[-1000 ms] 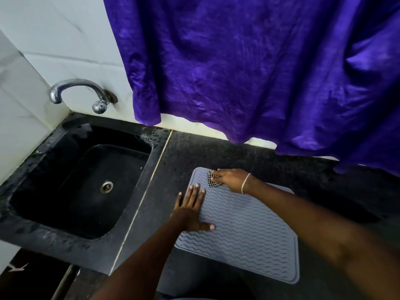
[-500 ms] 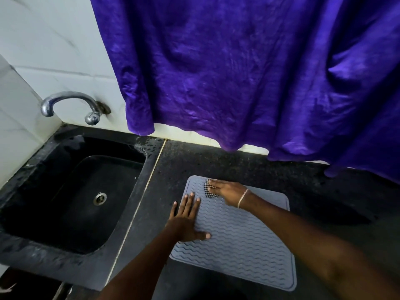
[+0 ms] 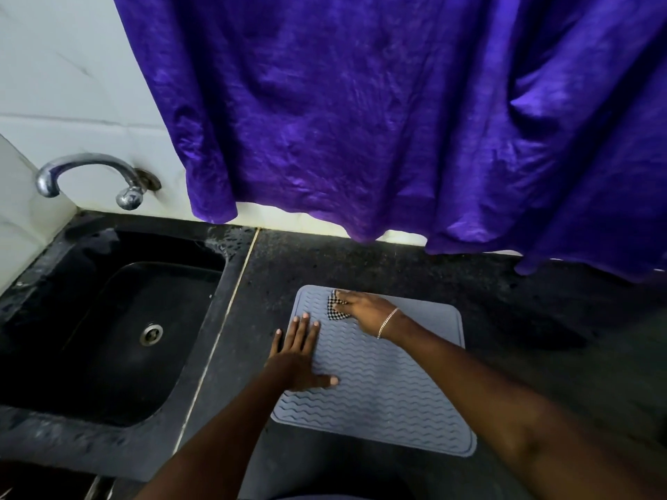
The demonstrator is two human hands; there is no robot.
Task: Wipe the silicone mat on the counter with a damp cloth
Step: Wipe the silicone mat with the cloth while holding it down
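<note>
**Holding the mat steady for a stroke from its far-left corner**

The right fingers point(image 3: 345, 296) lie close together over a small black-and-white checked cloth point(image 3: 335, 309). They bunch it against the thumb side of the right hand point(image 3: 366, 312), and only a crumpled patch of it shows. Whether the thumb tucks beneath it cannot be told.

The left fingers point(image 3: 305, 330) are straight and slightly fanned, the thumb out sideways. The left hand point(image 3: 296, 359) rests flat across the near-left edge of the grey-blue silicone mat with wavy ridges point(image 3: 389, 395).

The mat lies flat on the dark speckled stone bench point(image 3: 361, 263), just right of the black sink point(image 3: 231, 276). A purple curtain point(image 3: 361, 120) hangs behind it.

Judging from this, the wipe is only starting, since most of the ridged surface lies untouched toward the near and right sides. A good stroke would:

- keep the left palm pressed down so the mat does not slide;
- spread the cloth wider under the fingers;
- run along the waves rather than across them, so the grooves get cleaned;
- overlap each pass, moving the anchoring hand only once its patch is due.
</note>
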